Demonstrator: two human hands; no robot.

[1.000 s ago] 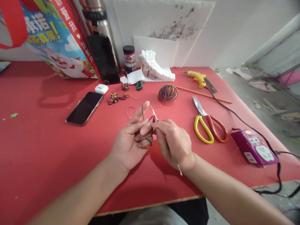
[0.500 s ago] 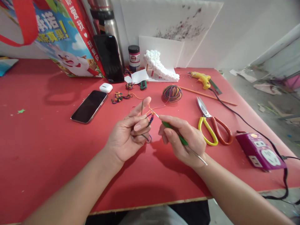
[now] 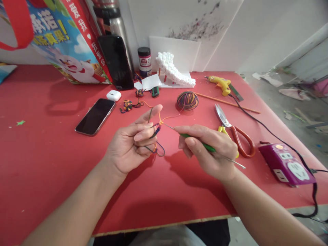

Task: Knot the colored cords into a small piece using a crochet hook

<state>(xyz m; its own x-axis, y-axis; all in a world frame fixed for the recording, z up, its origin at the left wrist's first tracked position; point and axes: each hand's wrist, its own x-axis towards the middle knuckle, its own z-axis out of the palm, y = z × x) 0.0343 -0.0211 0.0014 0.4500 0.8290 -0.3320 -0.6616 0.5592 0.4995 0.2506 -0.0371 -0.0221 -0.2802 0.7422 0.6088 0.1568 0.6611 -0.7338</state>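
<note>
My left hand [image 3: 130, 141] pinches a short, dark crocheted chain [image 3: 157, 130], its index finger raised with multicoloured yarn running over it. Loose yarn ends curl below the fingers. In my right hand [image 3: 208, 150], held like a pen, is a crochet hook [image 3: 197, 141] with a green grip and thin metal ends. Its tip points left at the top of the chain, close to an orange loop; whether it touches the yarn I cannot tell. An orange strand runs from the chain to a multicoloured yarn ball [image 3: 188, 100] farther back.
Scissors [image 3: 239, 136] lie right of my right hand, beside a purple power box [image 3: 287, 164]. A yellow glue gun [image 3: 219, 84] and an orange stick [image 3: 228, 103] lie behind. At left are a phone [image 3: 95, 117], an earbud case [image 3: 113, 95] and a small crocheted piece [image 3: 126, 106].
My right hand and the hook have moved right, away from the chain. My left hand has shifted slightly left with the chain, and the orange loop at its top stands taller.
</note>
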